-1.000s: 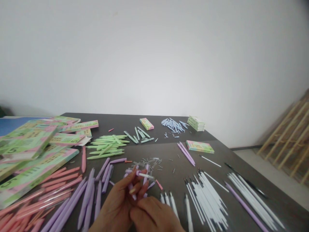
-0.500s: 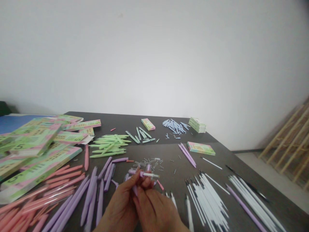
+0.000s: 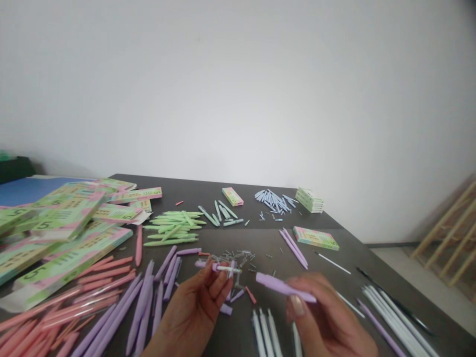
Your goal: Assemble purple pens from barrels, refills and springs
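Note:
Between the thumb and fingers of my left hand (image 3: 195,305) is a purple pen part (image 3: 214,267) with a white stem pointing right; its far end is partly covered by the fingers. To the right, my right hand (image 3: 327,317) pinches a purple pen barrel (image 3: 273,283), its wider end toward the left hand. The two pieces are apart. Small clear pieces and springs (image 3: 243,255) lie just beyond the left hand, with loose purple bits (image 3: 225,309) beside it. Several white refills (image 3: 266,332) lie between the hands, some hidden under the right one.
Purple barrels (image 3: 143,310) and pink barrels (image 3: 104,274) crowd the left, below a heap of printed boxes (image 3: 70,213). Green barrels (image 3: 174,228), blue parts (image 3: 273,201) and stacked boxes (image 3: 310,200) lie farther back. White rods (image 3: 394,317) sit at right.
My hands have come apart. The right one has moved to the right with the purple barrel, while the left keeps its pen part in nearly the same spot.

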`<state>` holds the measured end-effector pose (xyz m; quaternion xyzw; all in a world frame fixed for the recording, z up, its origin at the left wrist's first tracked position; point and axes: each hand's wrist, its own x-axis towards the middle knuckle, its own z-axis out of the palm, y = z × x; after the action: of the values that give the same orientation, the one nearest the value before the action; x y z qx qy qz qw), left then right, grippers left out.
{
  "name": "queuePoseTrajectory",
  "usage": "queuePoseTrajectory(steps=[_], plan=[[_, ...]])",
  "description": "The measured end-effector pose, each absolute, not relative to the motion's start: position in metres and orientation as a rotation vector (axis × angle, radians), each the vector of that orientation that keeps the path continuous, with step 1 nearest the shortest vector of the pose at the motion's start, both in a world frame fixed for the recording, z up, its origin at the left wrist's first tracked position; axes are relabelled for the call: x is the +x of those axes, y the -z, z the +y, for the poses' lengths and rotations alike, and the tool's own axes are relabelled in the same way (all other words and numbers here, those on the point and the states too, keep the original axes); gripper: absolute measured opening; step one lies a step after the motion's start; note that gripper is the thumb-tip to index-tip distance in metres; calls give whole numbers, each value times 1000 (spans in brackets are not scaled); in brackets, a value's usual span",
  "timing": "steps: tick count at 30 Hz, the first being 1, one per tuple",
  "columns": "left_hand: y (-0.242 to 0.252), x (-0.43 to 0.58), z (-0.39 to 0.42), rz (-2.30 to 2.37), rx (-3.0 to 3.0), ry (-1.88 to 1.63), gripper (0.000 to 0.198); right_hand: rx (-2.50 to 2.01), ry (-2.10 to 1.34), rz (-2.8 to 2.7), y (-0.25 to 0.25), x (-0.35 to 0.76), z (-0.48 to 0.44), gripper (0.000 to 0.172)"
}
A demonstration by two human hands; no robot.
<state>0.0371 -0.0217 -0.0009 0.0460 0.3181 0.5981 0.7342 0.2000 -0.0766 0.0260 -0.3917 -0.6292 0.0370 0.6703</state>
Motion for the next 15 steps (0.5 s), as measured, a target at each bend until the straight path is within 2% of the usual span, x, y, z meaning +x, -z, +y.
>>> queuePoseTrajectory(steps=[15], plan=[[6, 42, -27, 726, 158, -1257, 16, -893, -168, -1711, -15, 194, -59, 23]])
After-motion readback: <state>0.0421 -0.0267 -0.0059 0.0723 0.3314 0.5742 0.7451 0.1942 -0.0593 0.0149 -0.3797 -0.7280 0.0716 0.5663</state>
